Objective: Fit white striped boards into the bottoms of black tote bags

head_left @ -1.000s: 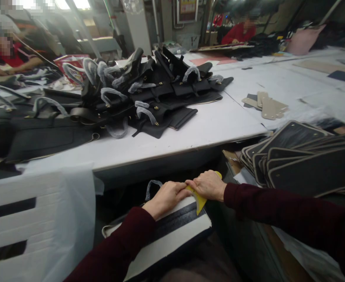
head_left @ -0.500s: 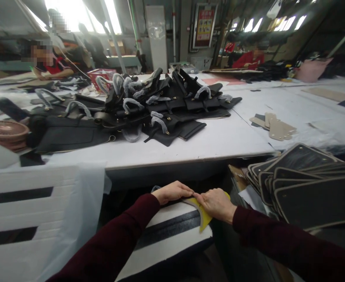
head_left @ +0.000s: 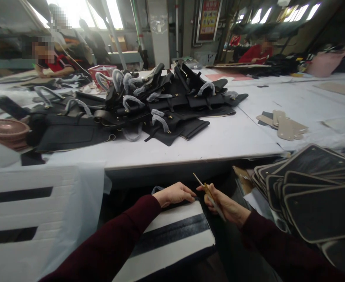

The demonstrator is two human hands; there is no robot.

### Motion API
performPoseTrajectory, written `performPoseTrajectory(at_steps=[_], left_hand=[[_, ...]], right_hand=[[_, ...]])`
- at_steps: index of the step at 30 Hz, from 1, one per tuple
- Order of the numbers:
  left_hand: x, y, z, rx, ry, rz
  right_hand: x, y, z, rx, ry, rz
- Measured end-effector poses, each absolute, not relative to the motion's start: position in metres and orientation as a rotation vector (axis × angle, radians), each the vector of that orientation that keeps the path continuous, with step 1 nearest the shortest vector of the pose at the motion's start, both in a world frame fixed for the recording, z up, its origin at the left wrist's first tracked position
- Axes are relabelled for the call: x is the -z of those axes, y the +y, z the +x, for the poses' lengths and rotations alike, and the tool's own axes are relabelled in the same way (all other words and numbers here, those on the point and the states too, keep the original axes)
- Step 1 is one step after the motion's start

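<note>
A white panel with a wide black strip [head_left: 172, 235] lies tilted low in front of me. My left hand [head_left: 175, 194] is closed at its far edge, fingertips down near the far right corner; what lies under the fingers is partly hidden. Just right of that corner, my right hand [head_left: 224, 203] grips a thin yellow curved template [head_left: 210, 192], turned nearly edge-on and apart from the panel. Its pale edge points up and to the left past my thumb.
Black bag pieces with wrapped handles [head_left: 160, 103] are heaped on the white table [head_left: 219, 143]. Dark padded panels [head_left: 322, 203] are stacked at right. Beige pieces [head_left: 287, 125] lie beyond. At left is a white slotted board [head_left: 19, 215]. Co-workers sit across the table.
My right hand has lifted the yellow template off the panel's corner, moved right and turned it edge-on. My left hand stays at the panel's far edge.
</note>
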State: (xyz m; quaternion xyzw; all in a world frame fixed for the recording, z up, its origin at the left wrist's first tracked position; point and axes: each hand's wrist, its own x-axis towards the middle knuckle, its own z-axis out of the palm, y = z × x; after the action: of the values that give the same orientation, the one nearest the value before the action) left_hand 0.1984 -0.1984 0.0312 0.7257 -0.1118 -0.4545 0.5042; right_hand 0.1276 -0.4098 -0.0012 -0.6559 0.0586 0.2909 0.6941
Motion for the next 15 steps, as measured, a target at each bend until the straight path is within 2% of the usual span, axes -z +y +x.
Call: performPoseTrajectory(at_steps=[2, 9, 15], left_hand=[[-0.032, -0.2, 0.197, 1.089, -0.269, 1.761], [-0.028, -0.203, 0.194, 1.061, -0.277, 1.85], [-0.045, -0.176, 0.198, 0.992, -0.296, 1.859]], right_hand=[[0.004, -0.405, 0.128, -0.65, 0.143, -1.358], [0.019, -0.385, 0.14, -0.586, 0.135, -1.493], [0.009, -0.393, 0.165, -0.735, -0.199, -1.938]])
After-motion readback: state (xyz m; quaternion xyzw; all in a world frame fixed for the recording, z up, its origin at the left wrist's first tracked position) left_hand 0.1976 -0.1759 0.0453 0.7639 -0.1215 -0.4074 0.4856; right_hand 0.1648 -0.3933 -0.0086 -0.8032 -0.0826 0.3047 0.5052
